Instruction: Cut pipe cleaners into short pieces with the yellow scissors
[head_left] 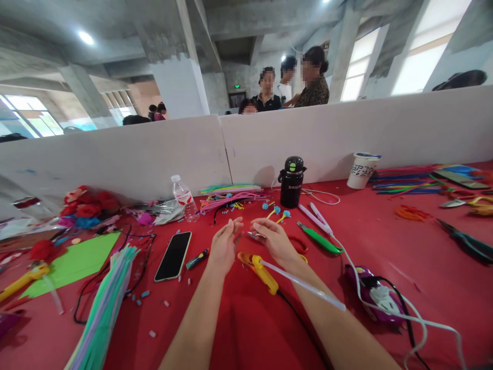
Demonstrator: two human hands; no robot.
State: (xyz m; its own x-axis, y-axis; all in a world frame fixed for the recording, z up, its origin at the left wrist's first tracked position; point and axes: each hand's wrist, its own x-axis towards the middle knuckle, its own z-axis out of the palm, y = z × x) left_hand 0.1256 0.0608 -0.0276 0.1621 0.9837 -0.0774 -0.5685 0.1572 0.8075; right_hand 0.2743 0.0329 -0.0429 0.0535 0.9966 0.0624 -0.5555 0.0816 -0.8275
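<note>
My left hand is raised over the middle of the red table, its fingers curled and pressed together. Across a small gap, my right hand has its thumb and fingers bent in toward the left one. Anything pinched in either hand is too small or hidden to name. A silver blade shows under the right fingers, and red-orange scissor handles show past that wrist; whether the hand grips them is unclear. Close below lies a yellow hot glue gun with a clear glue stick sticking out.
Left are a phone, a dark marker-like tube and a bundle of pipe cleaners. A water bottle and black flask stand behind. Right are a green-handled cutter, pliers and a corded purple device.
</note>
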